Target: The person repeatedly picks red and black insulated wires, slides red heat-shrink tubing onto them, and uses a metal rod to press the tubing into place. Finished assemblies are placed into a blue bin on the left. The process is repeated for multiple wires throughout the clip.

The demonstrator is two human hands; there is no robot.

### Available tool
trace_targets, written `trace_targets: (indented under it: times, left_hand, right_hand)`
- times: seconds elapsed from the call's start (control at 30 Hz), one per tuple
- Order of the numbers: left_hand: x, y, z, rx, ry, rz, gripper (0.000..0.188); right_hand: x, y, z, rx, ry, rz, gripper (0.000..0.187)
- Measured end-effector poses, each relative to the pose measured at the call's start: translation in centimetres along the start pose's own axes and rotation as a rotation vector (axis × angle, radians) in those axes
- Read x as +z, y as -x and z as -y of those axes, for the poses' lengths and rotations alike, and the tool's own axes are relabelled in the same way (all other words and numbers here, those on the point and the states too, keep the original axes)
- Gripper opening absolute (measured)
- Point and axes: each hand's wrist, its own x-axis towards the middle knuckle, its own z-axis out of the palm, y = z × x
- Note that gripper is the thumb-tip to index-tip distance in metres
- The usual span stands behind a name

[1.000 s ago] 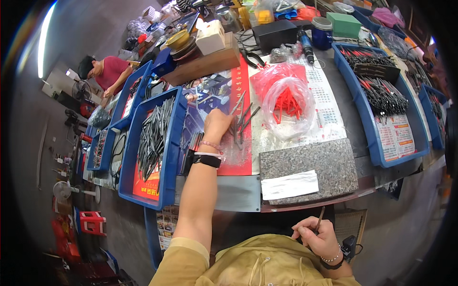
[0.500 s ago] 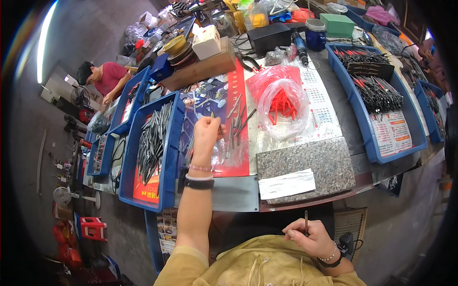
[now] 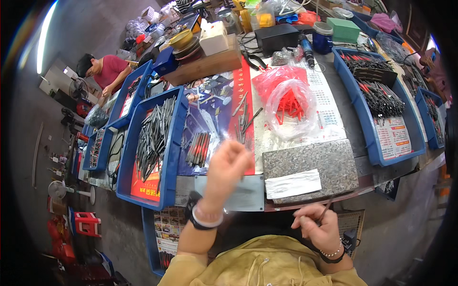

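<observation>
My left hand (image 3: 228,167) is above the near edge of the table, its fingers curled together and blurred by motion; whatever is in them cannot be made out. Close to my body, my right hand (image 3: 318,228) grips a thin dark rod (image 3: 327,209) that tilts up to the right. A bundle of black-and-red sticks (image 3: 198,149) lies side by side on the poster left of my left hand. Beyond that hand are several loose dark sticks (image 3: 245,123). A granite slab (image 3: 329,159) with a folded white paper (image 3: 293,184) on it lies in front of my right hand.
At the left stands a blue bin (image 3: 123,183) of dark sticks; at the right, another blue bin (image 3: 420,145) holds black-and-red ones. A clear bag (image 3: 310,121) of red pieces lies mid-table. A wooden block (image 3: 205,66) is behind. Another person (image 3: 112,74) works at far left.
My left hand has come nearer and to the right, off the poster, uncovering the bundle of black-and-red sticks. The rod in my right hand has gone from upright to tilted.
</observation>
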Motion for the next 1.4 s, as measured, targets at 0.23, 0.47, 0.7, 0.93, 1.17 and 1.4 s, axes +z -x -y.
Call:
trace_targets:
  times: [0.23,0.47,0.7,0.93,1.17,1.4]
  left_hand:
    - [3.1,9.6,-1.3,-0.088,0.010,0.375,0.015]
    - [0.9,10.8,-0.8,-0.072,0.381,0.306,0.019]
    - [-1.7,10.8,0.0,0.066,0.339,0.279,0.017]
    - [-2.9,11.4,1.7,0.003,0.491,0.202,0.014]
    - [-4.2,13.0,3.1,-0.112,0.520,0.176,0.014]
    - [-4.7,13.5,3.6,-0.152,0.545,0.145,0.014]
  right_hand:
    - [1.4,-2.7,0.8,-0.106,-0.193,0.029,0.018]
    - [1.4,-2.4,1.5,-0.156,-0.219,-0.063,0.006]
    - [1.3,-3.3,4.8,-0.046,0.318,-0.026,0.013]
    - [-1.3,-13.5,7.9,-0.354,0.734,-0.118,0.012]
    - [-1.4,-23.9,4.4,-0.676,1.733,-0.043,0.012]
    - [-1.1,-24.1,4.4,-0.759,1.887,0.050,0.015]
